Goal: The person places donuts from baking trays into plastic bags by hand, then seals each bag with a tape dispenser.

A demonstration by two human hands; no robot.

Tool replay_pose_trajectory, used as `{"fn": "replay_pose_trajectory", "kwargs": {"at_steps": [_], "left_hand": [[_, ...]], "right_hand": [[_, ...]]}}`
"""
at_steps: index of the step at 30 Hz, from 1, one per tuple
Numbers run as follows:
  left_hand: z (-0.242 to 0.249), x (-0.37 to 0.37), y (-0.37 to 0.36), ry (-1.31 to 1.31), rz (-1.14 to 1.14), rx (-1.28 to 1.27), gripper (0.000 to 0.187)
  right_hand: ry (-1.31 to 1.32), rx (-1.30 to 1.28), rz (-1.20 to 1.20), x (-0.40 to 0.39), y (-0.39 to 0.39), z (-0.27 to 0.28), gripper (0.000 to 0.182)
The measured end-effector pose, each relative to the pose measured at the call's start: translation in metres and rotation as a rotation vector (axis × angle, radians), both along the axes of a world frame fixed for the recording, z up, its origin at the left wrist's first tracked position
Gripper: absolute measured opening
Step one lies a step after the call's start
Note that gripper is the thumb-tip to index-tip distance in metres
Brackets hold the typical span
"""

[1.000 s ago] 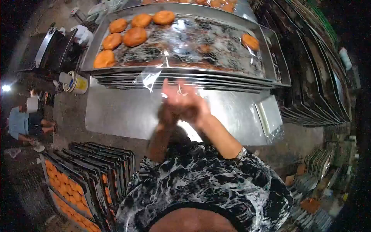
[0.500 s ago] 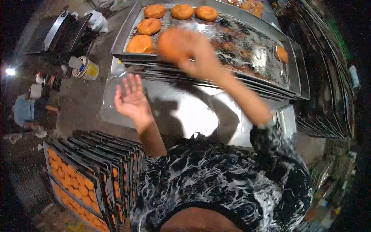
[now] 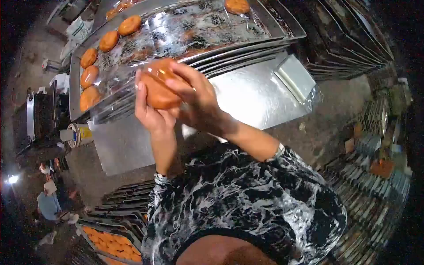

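Note:
A round orange-brown bun point(image 3: 161, 90) is held between both of my hands above the near edge of a metal tray point(image 3: 247, 43). My left hand point(image 3: 153, 115) supports it from the left and below, fingers along its side. My right hand point(image 3: 198, 95) grips it from the right, thumb and fingers on its top. Something clear and shiny, like plastic film, shows over the bun. Several similar buns point(image 3: 109, 40) lie along the tray's left side, and one bun point(image 3: 237, 6) lies near its far right part.
More trays are stacked beneath the top one, on a metal table point(image 3: 128, 145). A pale box point(image 3: 295, 78) lies at the table's right. Racked trays of orange pieces point(image 3: 114, 244) stand lower left. A bucket point(image 3: 79, 135) and a person point(image 3: 48, 205) are at the left.
The view has turned, and the tray appears shifted left. The bun, earlier in my right hand alone, is now between both hands; my left hand, previously empty and spread, has closed on it.

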State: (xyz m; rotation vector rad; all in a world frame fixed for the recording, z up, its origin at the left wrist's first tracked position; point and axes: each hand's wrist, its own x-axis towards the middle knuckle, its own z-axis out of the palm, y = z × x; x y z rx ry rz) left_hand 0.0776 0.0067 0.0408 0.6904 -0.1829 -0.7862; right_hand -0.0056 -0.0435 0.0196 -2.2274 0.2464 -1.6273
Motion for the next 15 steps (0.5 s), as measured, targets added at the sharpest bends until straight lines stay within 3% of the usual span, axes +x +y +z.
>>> {"fn": "replay_pose_trajectory", "kwargs": {"at_steps": [1,2,7,9,10,11,13,15], "left_hand": [[-0.003,0.005,-0.003,-0.047,-0.001,-0.073,0.039],[-0.005,0.008,-0.001,-0.008,-0.013,-0.061,0.05],[-0.007,0.011,0.007,-0.098,-0.078,-0.227,0.058],[0.0,0.009,0.007,-0.255,-0.144,-0.187,0.053],[-0.005,0.013,0.006,-0.279,-0.113,-0.08,0.052],[-0.011,0.015,0.008,-0.285,-0.104,-0.073,0.052],[-0.015,0.025,0.004,0.033,-0.053,0.016,0.05],[-0.024,0.018,0.001,0.048,0.059,0.086,0.047]], "right_hand": [[-0.025,0.054,0.002,-0.005,0.005,-0.002,0.056],[-0.048,0.116,0.006,-0.005,0.007,-0.004,0.058],[-0.132,-0.007,-0.059,0.011,-0.005,-0.006,0.068],[-0.121,0.146,0.01,0.014,-0.004,-0.015,0.084],[-0.006,0.32,0.105,0.005,-0.004,-0.015,0.107],[-0.011,0.324,0.116,-0.003,-0.001,-0.021,0.107],[-0.01,0.085,0.192,-0.007,0.0,-0.031,0.112],[-0.111,0.128,0.236,-0.002,-0.004,-0.034,0.107]]}}
